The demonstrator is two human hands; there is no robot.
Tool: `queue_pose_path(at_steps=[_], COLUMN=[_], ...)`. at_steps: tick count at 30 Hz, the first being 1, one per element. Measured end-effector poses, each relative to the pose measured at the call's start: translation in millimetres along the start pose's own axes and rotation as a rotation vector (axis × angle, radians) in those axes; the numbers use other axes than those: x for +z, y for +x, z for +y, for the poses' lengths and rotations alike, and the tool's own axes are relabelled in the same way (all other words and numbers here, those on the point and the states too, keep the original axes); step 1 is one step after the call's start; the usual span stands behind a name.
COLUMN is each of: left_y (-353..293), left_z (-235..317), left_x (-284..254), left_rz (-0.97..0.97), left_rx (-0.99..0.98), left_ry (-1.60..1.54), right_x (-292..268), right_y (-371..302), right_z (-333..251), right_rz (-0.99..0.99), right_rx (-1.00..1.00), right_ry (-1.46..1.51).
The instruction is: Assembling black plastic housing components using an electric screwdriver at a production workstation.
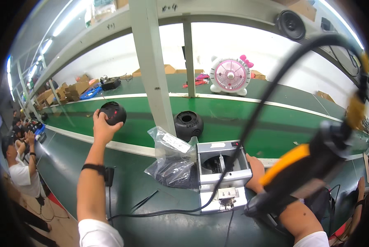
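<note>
We treat the counter point(147, 228) as the lower work surface and the green conveyor belt point(225, 119) beyond it as the upper one; we cannot tell whether the belt runs. If it does, the second housing point(188, 131), just right of the upright post point(150, 61), could be carried against an obstruction. The power driver point(304, 164) hangs before our right forearm; a swing could strike the wrist. Its cord point(272, 87) passes in front of the grey metal unit point(209, 179); a snag could pull either one. A bump on the clear bag point(166, 156), at the unit's left side, could spill its small dark contents.

Our left hand point(104, 127) grips the black round housing point(117, 113) above the belt's near edge, left of the post; a loosened thumb could let the curved shell roll. Our right hand point(255, 171) is at the unit's right side; with its fingers largely hidden, we cannot tell its grip.

For moving, we find the widest room along the counter's left part, up to the belt's near rail. Between post and held housing, the belt offers a shorter span. Right of the unit, the driver narrows access.
</note>
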State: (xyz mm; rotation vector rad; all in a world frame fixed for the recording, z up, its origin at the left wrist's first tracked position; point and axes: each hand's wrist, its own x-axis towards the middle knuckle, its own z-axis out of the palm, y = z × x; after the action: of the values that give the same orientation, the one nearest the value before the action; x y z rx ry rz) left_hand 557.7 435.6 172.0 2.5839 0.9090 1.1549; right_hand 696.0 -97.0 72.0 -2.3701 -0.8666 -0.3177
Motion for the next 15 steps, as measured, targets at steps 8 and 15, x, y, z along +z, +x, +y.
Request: queue_pose_path(at_steps=[8,15], left_y=[-152.1,-294.0], left_z=[117.2,158.5], left_x=[-169.4,-185.1], left_rz=[0.107,0.115], left_rx=[0.575,0.981], left_ry=[-0.289,-0.454], right_x=[31.6,-55.6], right_y=[-11.7,-71.0], right_z=[61.1,-27.6], right_rz=[0.313,0.314], right_rx=[0.073,0.632], right_ry=[0.075,0.914])
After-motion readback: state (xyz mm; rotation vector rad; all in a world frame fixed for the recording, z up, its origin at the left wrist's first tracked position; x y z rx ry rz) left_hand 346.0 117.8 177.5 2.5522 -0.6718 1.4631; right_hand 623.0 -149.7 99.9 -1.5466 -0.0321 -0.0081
